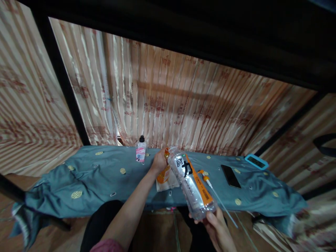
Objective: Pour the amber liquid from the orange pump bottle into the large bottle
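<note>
My right hand (216, 227) grips the base of a clear plastic bottle (190, 183) with an orange and white label, tilted with its neck pointing up and left. My left hand (159, 161) is closed around the bottle's neck end, next to an orange packet (164, 174) that lies on a white sheet (168, 182). Both sit over a blue-grey patterned cloth (105, 178) spread on a low surface. Whether a cap is under my left fingers is hidden.
A small bottle with a black cap and pink label (141, 149) stands at the back. A black phone (230, 176) and a blue-cased device (256, 162) lie to the right. A white cable with an orange plug (210, 183) runs toward me. Striped curtains hang behind.
</note>
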`<state>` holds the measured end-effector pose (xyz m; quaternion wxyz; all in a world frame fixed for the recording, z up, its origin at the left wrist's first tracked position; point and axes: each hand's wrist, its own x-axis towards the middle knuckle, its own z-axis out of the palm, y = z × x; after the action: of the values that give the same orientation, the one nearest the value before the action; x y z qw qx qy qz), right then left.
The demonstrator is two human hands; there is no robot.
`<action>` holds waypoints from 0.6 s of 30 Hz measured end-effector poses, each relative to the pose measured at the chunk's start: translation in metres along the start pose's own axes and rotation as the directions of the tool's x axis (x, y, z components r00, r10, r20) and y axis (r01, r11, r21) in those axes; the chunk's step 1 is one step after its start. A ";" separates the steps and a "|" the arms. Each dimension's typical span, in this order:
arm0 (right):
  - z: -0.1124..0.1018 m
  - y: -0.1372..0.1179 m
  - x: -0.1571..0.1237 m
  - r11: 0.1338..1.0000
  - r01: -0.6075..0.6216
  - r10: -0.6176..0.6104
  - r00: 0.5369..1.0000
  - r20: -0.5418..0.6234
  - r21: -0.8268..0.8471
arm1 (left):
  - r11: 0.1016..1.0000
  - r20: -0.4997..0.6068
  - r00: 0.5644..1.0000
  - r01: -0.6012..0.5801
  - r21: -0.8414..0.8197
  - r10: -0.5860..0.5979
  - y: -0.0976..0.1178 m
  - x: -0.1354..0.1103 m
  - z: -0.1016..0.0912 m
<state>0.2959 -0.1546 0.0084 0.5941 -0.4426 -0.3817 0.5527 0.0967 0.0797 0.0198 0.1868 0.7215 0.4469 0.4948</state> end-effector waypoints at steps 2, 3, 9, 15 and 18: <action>0.007 -0.003 -0.002 1.000 0.002 -0.002 0.999 -0.035 0.016 | 1.000 0.004 1.000 -0.003 0.000 0.003 0.000 0.000 -0.001; 0.012 -0.006 -0.003 0.999 0.021 -0.017 0.994 -0.105 0.040 | 1.000 0.007 1.000 -0.008 -0.003 0.008 0.001 0.000 -0.001; 0.031 -0.018 -0.006 0.997 0.013 0.002 0.979 -0.205 0.070 | 1.000 0.021 1.000 -0.013 0.016 0.013 0.003 0.002 -0.004; 0.027 -0.018 -0.005 0.999 0.014 -0.005 0.987 -0.161 0.053 | 0.999 0.009 1.000 0.012 0.034 -0.012 0.002 0.001 -0.003; 0.029 -0.021 -0.005 0.998 0.023 -0.014 0.985 -0.170 0.051 | 1.000 0.012 1.000 0.004 0.029 -0.004 0.005 0.001 -0.003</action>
<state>0.2746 -0.1568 0.0372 0.6411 -0.4688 -0.3191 0.5172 0.0960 0.0774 0.0253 0.1802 0.7263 0.4542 0.4835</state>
